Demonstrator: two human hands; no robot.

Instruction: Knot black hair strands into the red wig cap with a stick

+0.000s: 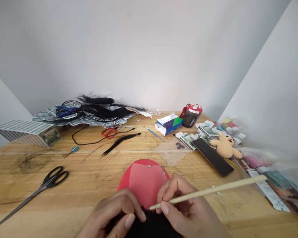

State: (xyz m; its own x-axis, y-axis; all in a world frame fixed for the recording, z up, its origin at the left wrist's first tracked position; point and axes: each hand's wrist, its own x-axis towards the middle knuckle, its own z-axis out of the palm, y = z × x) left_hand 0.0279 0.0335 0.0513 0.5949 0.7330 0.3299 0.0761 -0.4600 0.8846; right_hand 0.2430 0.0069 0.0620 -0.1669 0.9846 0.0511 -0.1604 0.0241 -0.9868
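My right hand (186,210) is closed around a pale, tapered stick (213,190). The stick's narrow tip rests at the upper edge of a black, hair-like material (149,226) at the bottom of the view. On that same edge lie the curled fingers of my left hand (119,211), thumb and forefinger bent and pressing on it. Behind both hands is a rounded red form (124,178) with a lighter pink area (144,183). Two small silvery dots sit near its upper right. The lower part of the black material is hidden by my hands and the frame edge.
Large black scissors (47,185) lie at left, near small blue scissors (73,150). A black hair bundle (120,142) and a blue brush (154,134) lie beyond. A phone (213,157), a plush toy (225,145) and small boxes crowd the right. A striped box (27,132) stands far left.
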